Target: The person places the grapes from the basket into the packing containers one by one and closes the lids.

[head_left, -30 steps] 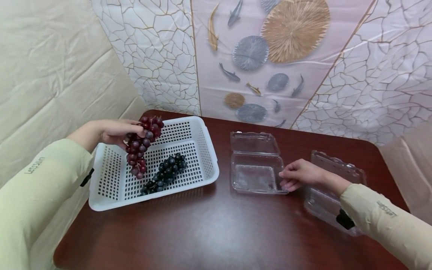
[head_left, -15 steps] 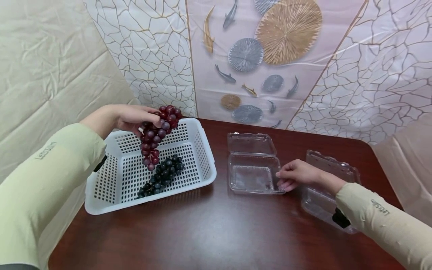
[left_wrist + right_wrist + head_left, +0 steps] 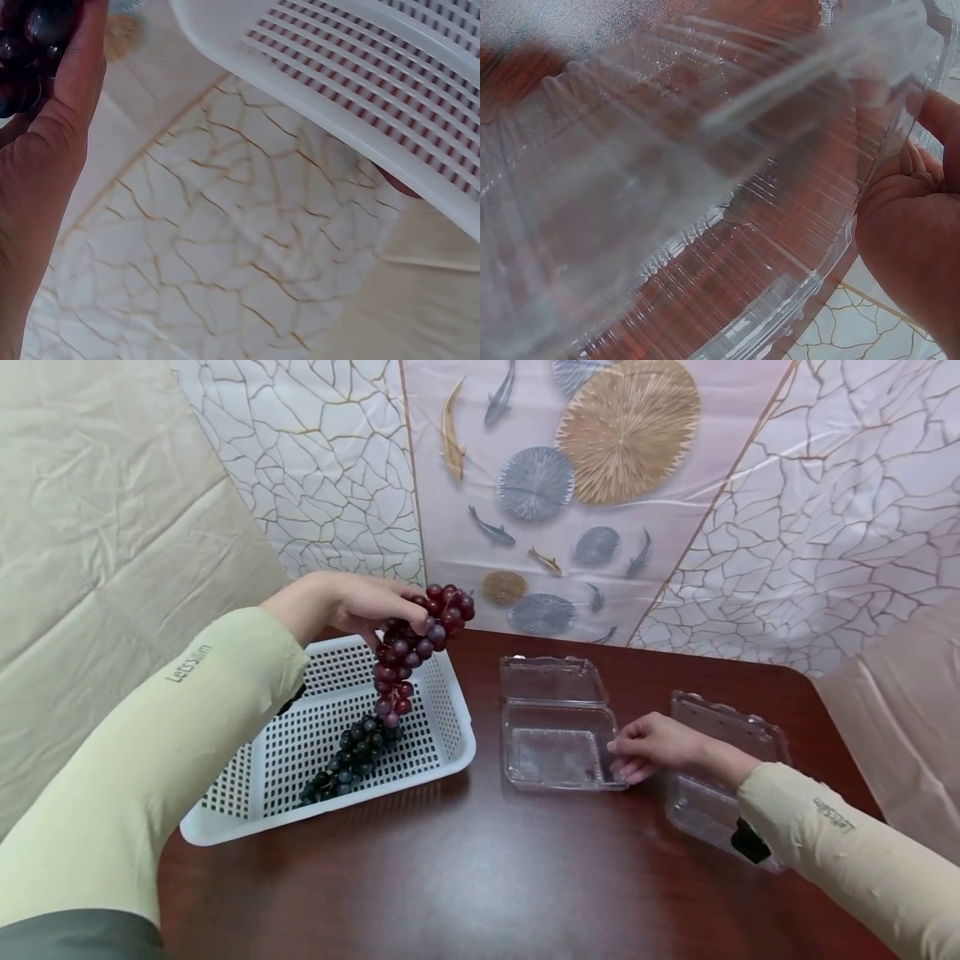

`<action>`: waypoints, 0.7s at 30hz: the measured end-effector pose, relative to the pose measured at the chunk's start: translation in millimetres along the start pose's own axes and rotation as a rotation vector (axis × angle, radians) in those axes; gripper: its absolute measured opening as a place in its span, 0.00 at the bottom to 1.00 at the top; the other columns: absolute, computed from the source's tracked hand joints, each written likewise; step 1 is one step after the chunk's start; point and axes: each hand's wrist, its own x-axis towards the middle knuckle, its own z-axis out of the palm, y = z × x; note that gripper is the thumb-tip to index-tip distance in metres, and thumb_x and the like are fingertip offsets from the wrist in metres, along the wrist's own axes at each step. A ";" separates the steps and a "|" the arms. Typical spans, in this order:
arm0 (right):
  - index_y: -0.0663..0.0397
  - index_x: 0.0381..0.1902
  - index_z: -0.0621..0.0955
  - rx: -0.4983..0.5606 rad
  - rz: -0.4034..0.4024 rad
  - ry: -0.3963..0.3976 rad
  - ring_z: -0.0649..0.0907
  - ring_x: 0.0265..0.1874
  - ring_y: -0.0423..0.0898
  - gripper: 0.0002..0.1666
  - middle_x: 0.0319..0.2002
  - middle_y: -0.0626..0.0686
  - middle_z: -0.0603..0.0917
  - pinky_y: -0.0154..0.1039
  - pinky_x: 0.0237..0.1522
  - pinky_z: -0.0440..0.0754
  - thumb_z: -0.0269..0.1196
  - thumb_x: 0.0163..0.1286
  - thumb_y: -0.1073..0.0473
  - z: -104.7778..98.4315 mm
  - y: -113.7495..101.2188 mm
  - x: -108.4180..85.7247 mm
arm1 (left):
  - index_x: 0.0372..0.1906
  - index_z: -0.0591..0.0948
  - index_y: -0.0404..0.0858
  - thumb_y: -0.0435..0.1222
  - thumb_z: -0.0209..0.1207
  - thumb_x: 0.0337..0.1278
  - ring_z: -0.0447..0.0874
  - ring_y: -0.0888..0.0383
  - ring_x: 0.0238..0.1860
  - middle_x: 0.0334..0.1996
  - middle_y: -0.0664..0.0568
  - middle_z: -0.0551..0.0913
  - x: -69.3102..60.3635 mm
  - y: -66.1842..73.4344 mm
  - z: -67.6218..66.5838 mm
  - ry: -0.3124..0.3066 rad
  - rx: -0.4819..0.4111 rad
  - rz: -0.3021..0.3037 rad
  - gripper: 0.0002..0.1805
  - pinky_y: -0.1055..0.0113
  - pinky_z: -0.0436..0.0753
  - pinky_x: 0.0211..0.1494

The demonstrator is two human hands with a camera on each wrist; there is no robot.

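Observation:
In the head view, my left hand [image 3: 375, 606] grips a bunch of red grapes [image 3: 401, 656] from above, holding it up over the right part of a white plastic basket [image 3: 463, 747]. A bunch of black grapes [image 3: 352, 756] lies in that basket, its upper end partly behind the red bunch. Some of the red grapes [image 3: 30, 45] also show at the corner of the left wrist view. My right hand [image 3: 652, 747] pinches the right edge of a clear plastic clamshell box [image 3: 558, 752], whose lid stands raised at the back.
A second clear clamshell box [image 3: 701, 814] with its lid up stands to the right, partly hidden behind my right forearm. Everything rests on a dark red-brown table [image 3: 450, 877]. A patterned cloth backdrop [image 3: 465, 543] hangs behind the table.
My left hand has carried the red grapes to the right and slightly up, from the basket's left side to its right. The right hand keeps its place at the box as the view shifts slightly.

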 end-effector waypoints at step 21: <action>0.78 0.47 0.83 0.009 0.010 0.039 0.91 0.29 0.43 0.17 0.40 0.66 0.92 0.43 0.38 0.92 0.59 0.83 0.63 2.6 0.1 -0.8 | 0.81 0.62 0.44 0.37 0.61 0.57 0.84 0.46 0.59 0.66 0.43 0.77 63.3 72.7 58.0 -0.083 0.119 0.032 0.44 0.51 0.89 0.54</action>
